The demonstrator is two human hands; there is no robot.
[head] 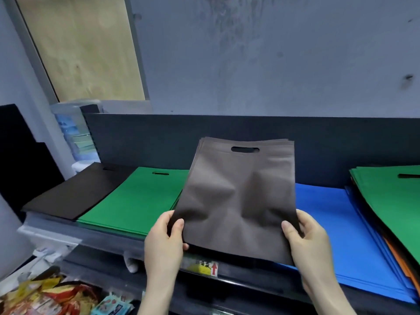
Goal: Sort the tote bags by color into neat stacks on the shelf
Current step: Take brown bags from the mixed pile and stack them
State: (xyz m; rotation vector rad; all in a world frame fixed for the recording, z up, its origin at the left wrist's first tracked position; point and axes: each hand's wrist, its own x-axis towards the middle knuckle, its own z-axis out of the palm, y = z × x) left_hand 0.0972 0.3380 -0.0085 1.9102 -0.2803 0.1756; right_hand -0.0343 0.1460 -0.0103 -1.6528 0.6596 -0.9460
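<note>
My left grip (166,242) and right grip (304,242) each pinched a lower corner of the brown bags (241,201) above the shelf (261,281), with the green stack (136,196) at 9 o'clock and the blue stack (329,223) at 3. I judged the edges should be aligned first, then the bags laid flat.

Snack packets (48,296), plywood board (84,46)
</note>
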